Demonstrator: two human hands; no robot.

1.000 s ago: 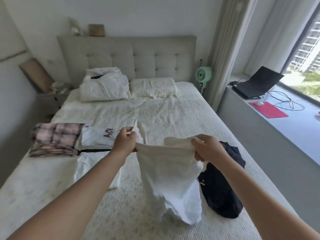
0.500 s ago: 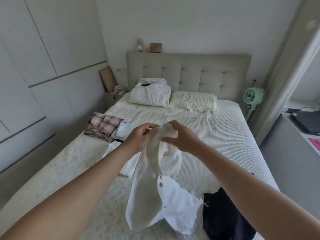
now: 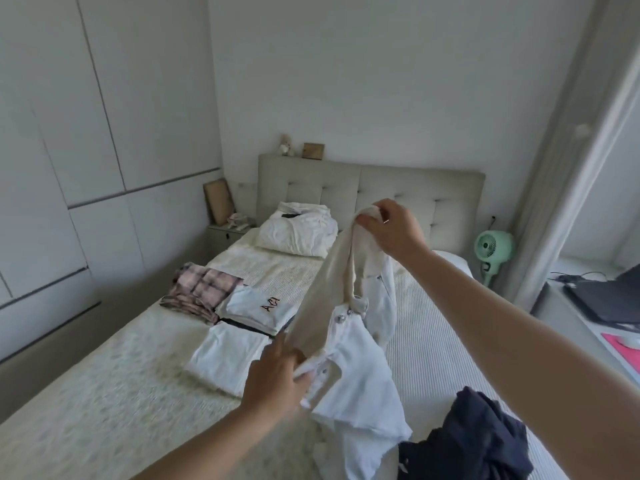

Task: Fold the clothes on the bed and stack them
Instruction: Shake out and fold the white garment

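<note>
At the left of the bed (image 3: 104, 393) lie the folded clothes: a pink plaid piece (image 3: 204, 292), next to it a white top with dark lettering (image 3: 256, 304) resting on a small pile, and just in front a plain white folded shirt (image 3: 225, 355). None of these has shifted over the last second.

The left hand (image 3: 277, 372) is low, near the front of that folded shirt, its fingers curled around a lower edge of the white garment (image 3: 349, 372) in mid-air. Half a second ago both hands were pinched together at the top of it; now they are well apart — the left has dropped down the cloth and the right has risen. The right hand (image 3: 391, 230) is lifted toward the headboard, fingertips pinching the cream-coloured end of the garment, so the cloth runs taut on a slant between the two grips while the rest hangs loose, trailing onto the bed.

That likely means the piece is being stretched out and straightened before it is laid flat to fold — it is not yet folded or stacked.

At the lower right a dark navy garment (image 3: 481, 441) sits crumpled on the bed, untouched.
</note>
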